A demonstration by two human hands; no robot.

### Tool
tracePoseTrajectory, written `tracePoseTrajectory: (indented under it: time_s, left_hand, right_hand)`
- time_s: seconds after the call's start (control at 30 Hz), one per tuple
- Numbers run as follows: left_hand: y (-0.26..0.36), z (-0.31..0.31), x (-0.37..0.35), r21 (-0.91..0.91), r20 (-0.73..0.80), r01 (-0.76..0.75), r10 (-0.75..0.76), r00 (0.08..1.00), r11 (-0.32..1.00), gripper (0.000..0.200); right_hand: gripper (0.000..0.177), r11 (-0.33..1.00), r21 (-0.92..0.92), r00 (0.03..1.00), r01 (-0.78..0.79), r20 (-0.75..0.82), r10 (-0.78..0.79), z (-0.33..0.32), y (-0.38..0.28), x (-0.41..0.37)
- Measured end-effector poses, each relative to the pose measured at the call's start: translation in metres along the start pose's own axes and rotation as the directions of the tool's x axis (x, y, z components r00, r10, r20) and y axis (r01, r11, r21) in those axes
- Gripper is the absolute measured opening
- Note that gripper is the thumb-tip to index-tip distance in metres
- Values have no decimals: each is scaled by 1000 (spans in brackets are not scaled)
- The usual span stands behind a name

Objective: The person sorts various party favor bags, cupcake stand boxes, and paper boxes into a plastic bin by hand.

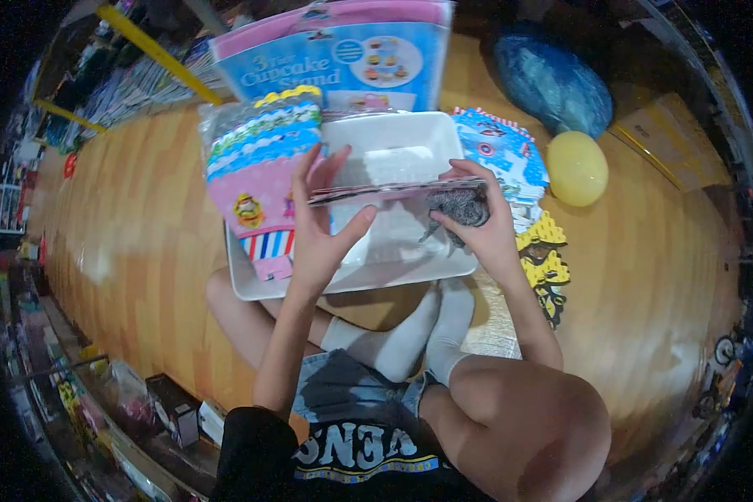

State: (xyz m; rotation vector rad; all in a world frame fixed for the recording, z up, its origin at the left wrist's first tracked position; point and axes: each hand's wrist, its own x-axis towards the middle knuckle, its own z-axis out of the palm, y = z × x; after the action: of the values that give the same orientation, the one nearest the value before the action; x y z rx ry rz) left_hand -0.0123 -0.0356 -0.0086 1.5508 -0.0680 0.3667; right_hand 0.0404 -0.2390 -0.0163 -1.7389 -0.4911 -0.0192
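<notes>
A thin stack of flat printed sheets (376,194) is seen edge-on above a white plastic tub (360,287). At its left end is my left hand (320,222), fingers and thumb spread, its palm side against the stack's edge. My right hand (492,219) is closed around the right end, fingers behind and thumb in front. Under that thumb it also holds a crumpled dark grey cloth (458,207). Packs of pink and blue scalloped cardboard pieces (263,171) in clear plastic lie across the tub's left side. The faces of the held sheets are hidden.
Behind the tub stands a large blue cupcake stand package (309,71). On the right are blue printed cards (502,155), yellow-and-black cutouts (545,259), a yellow balloon (577,169), a blue plastic-wrapped bundle (552,82) and a cardboard box (673,142). Shelved goods line the edges.
</notes>
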Motion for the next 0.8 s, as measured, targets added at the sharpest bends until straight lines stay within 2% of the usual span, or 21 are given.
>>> tracePoseTrajectory:
  time_s: [0.13, 0.2, 0.27, 0.3, 0.33, 0.37, 0.4, 0.43, 0.47, 0.5, 0.53, 0.57, 0.6, 0.67, 0.7, 0.73, 0.77, 0.8]
  left_hand:
    - [-8, 0, -10, -14, -43, 57, -58, 997, 998, 73]
    - [-21, 0, -7, 20, -70, 20, -19, 997, 1000, 72]
    - [-29, 0, -2, -19, -21, -1, 0, 1000, 1000, 63]
    - [-33, -5, 0, -20, -24, -6, 5, 1000, 1000, 63]
    - [-36, -13, 2, 148, 104, 109, -125, 987, 983, 53]
    - [-38, -18, 2, 323, 203, 197, -271, 941, 926, 44]
    - [-33, -13, 1, 322, 196, 197, -268, 943, 926, 44]
    - [-22, -2, -2, 96, 65, 250, -257, 964, 963, 41]
    - [-14, 7, -7, -137, -62, 264, -275, 960, 955, 38]
    - [-10, 13, -10, -130, -58, 279, -288, 956, 952, 42]
    - [-5, 17, -15, -121, -49, 293, -300, 953, 948, 46]
    - [11, 19, -33, -390, 21, 242, -254, 967, 888, 55]
    - [11, 19, -48, -388, 32, 245, -253, 967, 888, 55]
    - [3, 16, -68, -351, 38, 336, -345, 938, 874, 59]
    - [2, 12, -69, -83, 36, 289, -287, 957, 954, 56]
    - [17, 13, -65, 193, 57, 228, -242, 969, 955, 52]
    - [38, 31, -65, -207, -48, 259, -274, 960, 943, 44]
    - [44, 29, -71, -187, -19, 305, -313, 949, 934, 44]
  right_hand:
    - [62, 994, -75, 991, -76, 106, 84, 11, 2, -3]
    - [61, 993, -30, 981, -115, 151, 119, 12, 2, 0]
    - [59, 992, -92, 995, -90, 30, 93, 12, 9, 3]
    - [55, 982, -71, 984, -176, -32, 174, 10, 12, 3]
    - [55, 983, -70, 985, -171, -29, 170, 10, -1, 4]
    - [52, 989, 98, 950, -110, -283, 133, 10, -18, 2]
    - [51, 970, 243, 845, -5, -517, 134, 12, -30, 1]
    - [51, 970, 242, 848, -4, -513, 131, 16, -31, -1]
    - [53, 978, 108, 892, 179, -437, -115, 20, -31, -5]
    - [55, 931, -7, 878, 365, -331, -346, 24, -31, -9]
    - [67, 808, -251, 845, 534, 135, -517, 21, -51, -1]
    - [76, 805, -238, 829, 543, 304, -469, 39, -54, -1]
    - [79, 759, -370, 810, 536, 478, -339, 48, -59, -4]
    - [80, 724, -399, 795, 563, 500, -342, 41, -60, 3]
    - [80, 724, -395, 793, 565, 501, -346, 36, -55, 12]
    - [79, 760, -411, 859, 503, 332, -389, 31, -48, 20]
    - [78, 794, -417, 895, 443, 153, -419, 29, -44, 24]
    - [78, 793, -417, 894, 444, 153, -420, 30, -40, 22]
